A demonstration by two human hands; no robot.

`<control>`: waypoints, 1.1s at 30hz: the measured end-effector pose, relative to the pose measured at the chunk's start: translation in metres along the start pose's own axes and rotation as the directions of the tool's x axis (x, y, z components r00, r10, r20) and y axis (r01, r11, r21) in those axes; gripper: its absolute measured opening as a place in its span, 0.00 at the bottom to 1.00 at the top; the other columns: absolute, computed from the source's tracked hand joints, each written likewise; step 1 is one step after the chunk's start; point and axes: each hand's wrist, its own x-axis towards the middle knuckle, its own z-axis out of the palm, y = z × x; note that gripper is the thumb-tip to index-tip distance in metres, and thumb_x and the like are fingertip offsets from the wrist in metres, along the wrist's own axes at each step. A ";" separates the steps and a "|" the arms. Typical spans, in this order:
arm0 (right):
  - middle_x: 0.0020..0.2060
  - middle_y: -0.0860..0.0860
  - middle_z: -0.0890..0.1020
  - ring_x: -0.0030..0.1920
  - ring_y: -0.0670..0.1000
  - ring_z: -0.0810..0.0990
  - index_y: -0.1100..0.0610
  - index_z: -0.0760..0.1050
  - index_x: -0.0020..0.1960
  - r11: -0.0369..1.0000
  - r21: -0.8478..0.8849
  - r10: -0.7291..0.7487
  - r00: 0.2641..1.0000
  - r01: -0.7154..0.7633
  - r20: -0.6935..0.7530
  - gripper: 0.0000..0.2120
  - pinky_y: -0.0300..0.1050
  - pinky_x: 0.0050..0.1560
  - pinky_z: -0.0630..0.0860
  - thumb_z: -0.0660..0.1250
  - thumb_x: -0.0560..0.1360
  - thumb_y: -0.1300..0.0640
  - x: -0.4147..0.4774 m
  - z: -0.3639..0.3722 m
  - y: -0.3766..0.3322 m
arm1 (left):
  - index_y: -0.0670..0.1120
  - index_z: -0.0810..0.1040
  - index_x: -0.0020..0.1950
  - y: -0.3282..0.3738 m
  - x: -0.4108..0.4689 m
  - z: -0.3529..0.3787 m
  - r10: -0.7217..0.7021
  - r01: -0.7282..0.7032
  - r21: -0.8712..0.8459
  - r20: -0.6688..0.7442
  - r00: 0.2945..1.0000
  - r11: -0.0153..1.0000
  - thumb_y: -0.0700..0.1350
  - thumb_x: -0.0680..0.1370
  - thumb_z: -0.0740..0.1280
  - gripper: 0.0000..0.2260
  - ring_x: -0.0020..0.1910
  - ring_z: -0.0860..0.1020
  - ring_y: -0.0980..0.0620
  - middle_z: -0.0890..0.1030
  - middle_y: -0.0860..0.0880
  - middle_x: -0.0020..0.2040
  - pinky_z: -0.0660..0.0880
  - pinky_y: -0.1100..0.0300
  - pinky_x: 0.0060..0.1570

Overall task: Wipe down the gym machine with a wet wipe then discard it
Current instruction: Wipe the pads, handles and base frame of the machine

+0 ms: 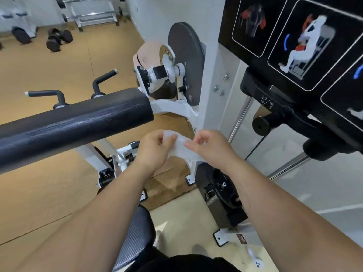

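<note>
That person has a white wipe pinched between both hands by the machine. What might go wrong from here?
1. The wet wipe is held between the left hand and right hand; pulling harder could tear it, or it might slip to the floor.
2. It looks partly bunched, so it may clean only a narrow strip of the black pad.

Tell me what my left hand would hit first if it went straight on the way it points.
Probably the right hand: the left hand points toward it, with only the wet wipe both pinch between them. Depth is unclear.
</note>
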 end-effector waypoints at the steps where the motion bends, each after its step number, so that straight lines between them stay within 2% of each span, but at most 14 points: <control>1: 0.39 0.51 0.83 0.40 0.50 0.80 0.52 0.79 0.42 0.999 0.026 0.026 0.998 -0.027 0.049 0.13 0.47 0.43 0.75 0.78 0.72 0.44 0.003 0.002 0.001 | 0.52 0.82 0.50 0.001 0.002 -0.001 -0.010 0.010 -0.011 -0.005 1.000 1.000 0.56 0.82 0.65 0.10 0.46 0.83 0.47 0.84 0.51 0.44 0.82 0.45 0.48; 4: 0.36 0.51 0.81 0.37 0.49 0.78 0.55 0.81 0.43 0.997 0.044 0.057 0.989 -0.063 0.138 0.09 0.47 0.43 0.73 0.77 0.73 0.51 0.016 0.009 0.002 | 0.50 0.82 0.49 -0.002 0.018 -0.012 0.001 -0.001 0.051 -0.016 1.000 0.999 0.55 0.82 0.65 0.11 0.45 0.82 0.47 0.84 0.49 0.44 0.81 0.43 0.49; 6: 0.38 0.55 0.81 0.39 0.52 0.80 0.55 0.80 0.42 0.994 0.073 0.078 0.991 -0.087 0.112 0.09 0.50 0.43 0.75 0.74 0.75 0.50 0.031 0.017 0.002 | 0.49 0.80 0.45 -0.003 0.034 -0.022 0.047 -0.044 0.128 -0.025 0.999 0.991 0.54 0.82 0.66 0.11 0.42 0.81 0.48 0.83 0.48 0.41 0.79 0.48 0.42; 9: 0.41 0.54 0.83 0.44 0.57 0.82 0.55 0.78 0.42 0.966 0.217 0.129 0.989 -0.141 0.066 0.10 0.53 0.47 0.78 0.71 0.76 0.49 0.055 0.031 -0.003 | 0.54 0.74 0.37 -0.001 0.064 -0.040 0.139 -0.125 0.273 -0.035 0.990 0.954 0.51 0.81 0.69 0.13 0.35 0.75 0.53 0.77 0.53 0.35 0.67 0.58 0.33; 13: 0.46 0.55 0.85 0.47 0.58 0.84 0.57 0.81 0.46 0.919 0.336 0.229 0.973 -0.208 -0.026 0.07 0.54 0.50 0.81 0.73 0.77 0.53 0.093 0.051 -0.016 | 0.50 0.70 0.37 -0.001 0.116 -0.065 0.262 -0.241 0.453 0.017 0.965 0.858 0.51 0.80 0.69 0.15 0.32 0.71 0.51 0.73 0.52 0.32 0.63 0.57 0.33; 15: 0.41 0.54 0.84 0.43 0.56 0.83 0.58 0.80 0.45 0.904 0.369 0.262 0.962 -0.215 -0.080 0.08 0.49 0.44 0.79 0.72 0.78 0.54 0.114 0.057 -0.019 | 0.49 0.74 0.41 -0.002 0.144 -0.075 0.331 -0.304 0.554 0.053 0.942 0.775 0.51 0.80 0.69 0.10 0.37 0.74 0.48 0.76 0.50 0.37 0.69 0.54 0.36; 17: 0.36 0.51 0.78 0.37 0.50 0.77 0.60 0.78 0.43 0.904 0.362 0.298 0.943 -0.228 -0.150 0.10 0.42 0.38 0.74 0.71 0.78 0.54 0.135 0.063 -0.018 | 0.49 0.79 0.49 -0.002 0.168 -0.084 0.401 -0.360 0.638 0.086 0.912 0.680 0.50 0.78 0.69 0.06 0.47 0.77 0.43 0.80 0.48 0.45 0.76 0.47 0.45; 18: 0.34 0.48 0.76 0.35 0.48 0.74 0.58 0.76 0.41 0.903 0.360 0.318 0.929 -0.236 -0.189 0.10 0.38 0.35 0.71 0.70 0.78 0.54 0.144 0.065 -0.017 | 0.49 0.80 0.53 -0.001 0.178 -0.087 0.423 -0.378 0.679 0.108 0.900 0.629 0.51 0.78 0.69 0.07 0.50 0.76 0.41 0.80 0.46 0.48 0.76 0.45 0.48; 20: 0.34 0.48 0.73 0.34 0.48 0.71 0.55 0.75 0.39 0.897 0.357 0.355 0.905 -0.260 -0.234 0.10 0.40 0.34 0.69 0.69 0.78 0.55 0.162 0.070 -0.011 | 0.49 0.79 0.58 -0.002 0.196 -0.091 0.413 -0.389 0.742 0.166 0.895 0.545 0.54 0.78 0.67 0.12 0.54 0.75 0.39 0.80 0.45 0.51 0.75 0.43 0.51; 24: 0.37 0.51 0.72 0.39 0.52 0.71 0.55 0.72 0.42 0.878 0.371 0.401 0.888 -0.302 -0.224 0.08 0.44 0.38 0.67 0.65 0.79 0.56 0.197 0.081 -0.001 | 0.48 0.78 0.60 -0.011 0.216 -0.096 0.283 -0.343 0.708 0.207 0.937 0.617 0.62 0.79 0.63 0.20 0.57 0.73 0.39 0.76 0.46 0.53 0.74 0.43 0.55; 26: 0.39 0.48 0.75 0.42 0.51 0.74 0.54 0.75 0.46 0.893 0.328 0.385 0.900 -0.309 -0.202 0.06 0.44 0.41 0.70 0.65 0.81 0.55 0.218 0.084 -0.001 | 0.47 0.78 0.60 -0.016 0.219 -0.095 0.280 -0.326 0.686 0.183 0.942 0.650 0.63 0.79 0.63 0.22 0.57 0.73 0.40 0.75 0.46 0.52 0.74 0.44 0.55; 29: 0.47 0.45 0.81 0.49 0.47 0.79 0.53 0.81 0.53 0.952 0.169 0.283 0.943 -0.255 -0.174 0.06 0.46 0.48 0.76 0.69 0.79 0.52 0.251 0.083 0.001 | 0.47 0.77 0.56 -0.019 0.221 -0.091 0.305 -0.314 0.713 0.146 0.941 0.626 0.65 0.78 0.61 0.22 0.53 0.73 0.41 0.75 0.47 0.50 0.74 0.46 0.52; 31: 0.49 0.44 0.83 0.51 0.45 0.80 0.51 0.83 0.53 0.983 -0.025 0.181 0.983 -0.182 -0.043 0.06 0.43 0.49 0.77 0.72 0.78 0.51 0.271 0.077 0.000 | 0.47 0.77 0.54 -0.022 0.222 -0.089 0.330 -0.315 0.730 0.130 0.935 0.606 0.65 0.77 0.61 0.22 0.50 0.74 0.42 0.75 0.48 0.49 0.75 0.45 0.50; 33: 0.47 0.42 0.83 0.50 0.42 0.79 0.49 0.85 0.51 0.975 -0.195 0.133 0.980 -0.103 0.149 0.04 0.40 0.47 0.74 0.74 0.77 0.52 0.291 0.070 -0.007 | 0.48 0.76 0.52 -0.026 0.224 -0.088 0.347 -0.321 0.729 0.122 0.930 0.605 0.66 0.77 0.61 0.21 0.49 0.73 0.43 0.74 0.48 0.48 0.75 0.46 0.49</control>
